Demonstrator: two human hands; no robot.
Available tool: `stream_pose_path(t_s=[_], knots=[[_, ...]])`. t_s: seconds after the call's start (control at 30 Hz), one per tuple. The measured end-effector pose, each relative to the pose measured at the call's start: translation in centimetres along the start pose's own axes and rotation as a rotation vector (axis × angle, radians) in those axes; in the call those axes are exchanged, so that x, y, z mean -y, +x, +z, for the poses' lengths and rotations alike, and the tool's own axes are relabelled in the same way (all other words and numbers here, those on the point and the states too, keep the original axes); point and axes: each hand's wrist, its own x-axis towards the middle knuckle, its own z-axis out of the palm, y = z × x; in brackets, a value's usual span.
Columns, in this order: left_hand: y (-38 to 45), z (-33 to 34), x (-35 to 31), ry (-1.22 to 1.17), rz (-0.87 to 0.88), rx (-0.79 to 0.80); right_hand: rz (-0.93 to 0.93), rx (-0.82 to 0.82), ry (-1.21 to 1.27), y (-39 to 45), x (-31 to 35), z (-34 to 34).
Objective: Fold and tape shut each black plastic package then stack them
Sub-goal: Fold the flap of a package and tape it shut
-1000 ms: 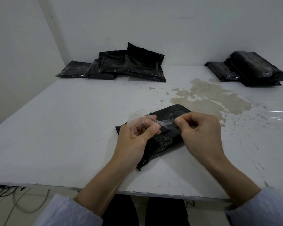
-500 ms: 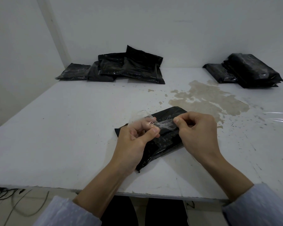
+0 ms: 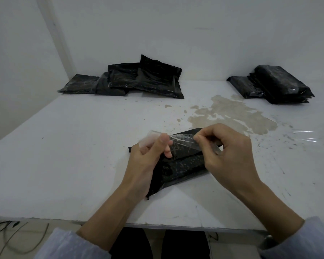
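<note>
Far-left corner blocked by loose package pile (image 3: 138, 81); far-right corner by package stack (image 3: 275, 85). Bare table (image 3: 64, 146) left open between them. Tape strip (image 3: 305, 136) stuck near right edge.

No readable text, labels, brands, numbers or signs anywhere in view.
</note>
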Motion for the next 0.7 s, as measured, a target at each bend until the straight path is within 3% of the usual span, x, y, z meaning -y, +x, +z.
stream_pose_path(t_s=[0.27,0.5,0.7], knots=[[-0.3,0.4,-0.4,0.026,-0.074,-0.046,-0.278,-0.003,-0.135,-0.7,0.1,0.4],[-0.7,0.5,-0.6,0.241,-0.007,0.005,0.049,0.168,-0.046,0.3,-0.1,-0.5],[-0.4,0.3,0.2,0.328,0.085,0.055,0.152,0.169,-0.082,0.1,-0.2,-0.2]])
